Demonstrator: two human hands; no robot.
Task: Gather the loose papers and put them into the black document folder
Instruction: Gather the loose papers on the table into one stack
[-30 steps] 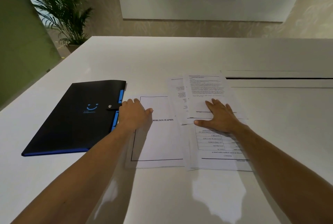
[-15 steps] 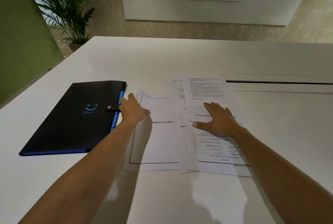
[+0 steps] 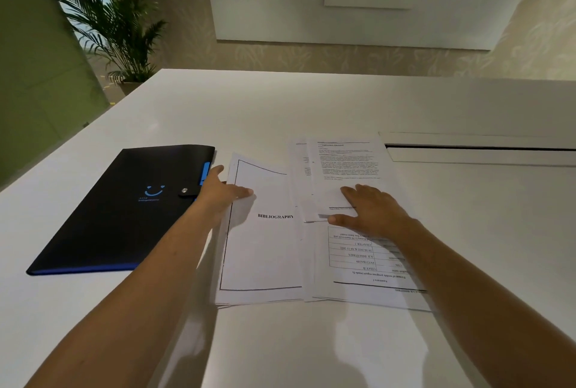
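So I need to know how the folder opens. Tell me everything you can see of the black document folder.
The black document folder lies flat and closed on the white table, left of the papers. It looks like matte plastic, with a blue smile logo, a blue lower edge, blue tabs along its right side and a strap with a metal snap. The left hand is right beside that edge.

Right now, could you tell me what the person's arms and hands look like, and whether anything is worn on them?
Both forearms are bare as far as the frame shows: no sleeves in view. The left hand and right hand show no gloves, rings, watch or bracelet that I can see.
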